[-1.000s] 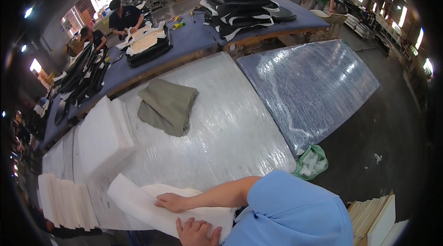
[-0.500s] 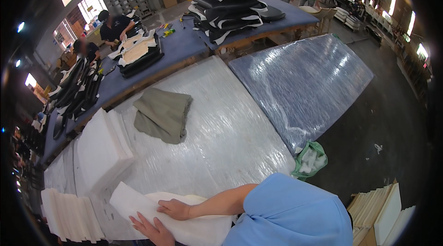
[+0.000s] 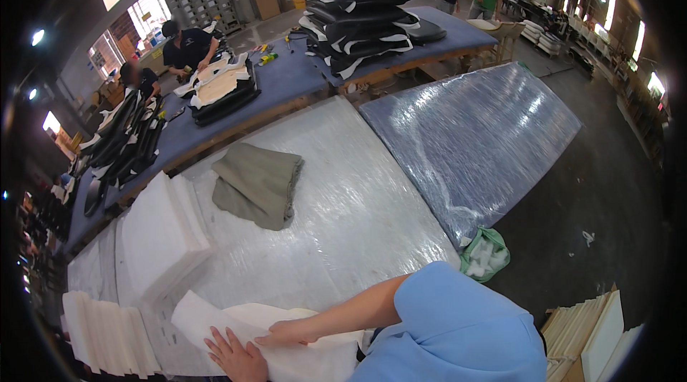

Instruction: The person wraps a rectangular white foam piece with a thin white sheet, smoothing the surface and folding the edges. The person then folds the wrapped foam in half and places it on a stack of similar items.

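White padding sheet (image 3: 197,314) lies at the near edge of the plastic-covered table, with an off-white piece (image 3: 300,315) showing under or behind it. My left hand (image 3: 236,357) rests on the padding with fingers spread. My right hand (image 3: 286,332) presses on the same padding just beside it, fingers stretched toward the left hand and partly hard to make out. Neither hand visibly grips anything. The near end of the padding runs down against my blue-clad body.
Thick white padding stack (image 3: 161,235) and cream foam pieces (image 3: 107,332) stand left. Greenish-grey cloth (image 3: 257,185) lies on the plastic-covered table (image 3: 343,203). A green bag (image 3: 485,254) of white stuffing hangs at its right corner. Beyond, people work at blue tables (image 3: 283,78) with black covers.
My right hand has shifted slightly right and down across the padding, drawing closer beside the left hand. The left hand has moved little and stays spread. The view has tilted slightly.
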`<action>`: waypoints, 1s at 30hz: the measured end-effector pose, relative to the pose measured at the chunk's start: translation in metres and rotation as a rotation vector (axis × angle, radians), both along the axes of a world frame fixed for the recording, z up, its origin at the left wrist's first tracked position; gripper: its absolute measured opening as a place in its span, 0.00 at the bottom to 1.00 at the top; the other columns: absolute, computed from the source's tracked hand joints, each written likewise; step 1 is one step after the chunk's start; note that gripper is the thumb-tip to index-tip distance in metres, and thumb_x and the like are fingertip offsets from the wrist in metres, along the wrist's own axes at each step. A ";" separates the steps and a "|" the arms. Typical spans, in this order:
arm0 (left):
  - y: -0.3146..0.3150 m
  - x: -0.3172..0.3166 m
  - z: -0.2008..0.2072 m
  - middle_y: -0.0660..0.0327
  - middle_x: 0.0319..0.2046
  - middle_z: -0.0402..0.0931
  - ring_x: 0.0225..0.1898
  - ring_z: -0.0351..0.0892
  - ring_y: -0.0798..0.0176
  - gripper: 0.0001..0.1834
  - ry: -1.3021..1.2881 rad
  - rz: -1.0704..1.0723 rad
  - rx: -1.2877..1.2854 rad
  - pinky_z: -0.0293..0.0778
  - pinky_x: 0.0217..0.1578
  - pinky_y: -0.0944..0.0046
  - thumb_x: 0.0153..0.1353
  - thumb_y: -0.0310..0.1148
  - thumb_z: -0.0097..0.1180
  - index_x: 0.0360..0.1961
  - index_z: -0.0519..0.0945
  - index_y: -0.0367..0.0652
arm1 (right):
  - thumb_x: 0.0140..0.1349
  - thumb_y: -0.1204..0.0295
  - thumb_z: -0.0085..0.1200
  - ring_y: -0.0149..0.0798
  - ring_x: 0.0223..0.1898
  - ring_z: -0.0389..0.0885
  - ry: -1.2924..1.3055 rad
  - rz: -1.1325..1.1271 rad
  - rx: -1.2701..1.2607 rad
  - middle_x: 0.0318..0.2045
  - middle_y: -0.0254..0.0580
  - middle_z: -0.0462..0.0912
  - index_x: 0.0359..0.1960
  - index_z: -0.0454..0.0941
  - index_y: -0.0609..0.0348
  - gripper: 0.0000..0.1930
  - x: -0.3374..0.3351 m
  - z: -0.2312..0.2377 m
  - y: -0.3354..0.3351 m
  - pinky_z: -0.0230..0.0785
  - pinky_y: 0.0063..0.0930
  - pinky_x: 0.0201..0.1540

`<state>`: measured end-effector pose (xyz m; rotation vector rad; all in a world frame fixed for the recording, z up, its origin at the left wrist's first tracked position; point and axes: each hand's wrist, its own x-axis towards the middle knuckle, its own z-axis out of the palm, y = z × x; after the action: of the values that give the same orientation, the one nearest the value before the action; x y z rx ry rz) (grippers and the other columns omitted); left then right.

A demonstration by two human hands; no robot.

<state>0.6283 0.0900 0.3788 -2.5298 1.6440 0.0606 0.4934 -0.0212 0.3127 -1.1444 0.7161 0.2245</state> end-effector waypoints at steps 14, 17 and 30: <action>0.020 -0.032 -0.016 0.36 0.78 0.47 0.77 0.39 0.21 0.38 0.189 -0.039 -0.319 0.43 0.74 0.29 0.72 0.49 0.52 0.75 0.62 0.35 | 0.78 0.50 0.42 0.68 0.38 0.80 -0.275 -0.302 -0.655 0.31 0.63 0.81 0.42 0.70 0.59 0.22 -0.019 -0.054 0.035 0.71 0.54 0.43; 0.029 -0.041 -0.021 0.35 0.77 0.48 0.76 0.42 0.22 0.39 0.134 -0.071 -0.231 0.45 0.73 0.30 0.71 0.47 0.53 0.76 0.61 0.35 | 0.77 0.48 0.43 0.65 0.38 0.82 -0.321 -0.262 -0.633 0.32 0.62 0.82 0.44 0.73 0.60 0.24 -0.014 -0.055 0.034 0.73 0.51 0.42; 0.024 -0.039 -0.025 0.39 0.79 0.44 0.78 0.39 0.23 0.44 0.196 0.010 -0.258 0.44 0.71 0.24 0.64 0.45 0.57 0.78 0.57 0.43 | 0.71 0.49 0.57 0.43 0.53 0.80 -0.048 -0.240 -0.037 0.55 0.49 0.83 0.60 0.80 0.61 0.28 0.047 -0.029 -0.024 0.74 0.45 0.51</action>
<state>0.5894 0.1138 0.3543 -2.8013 1.8172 0.1068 0.5402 -0.0448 0.2836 -1.0847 0.8099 -0.0190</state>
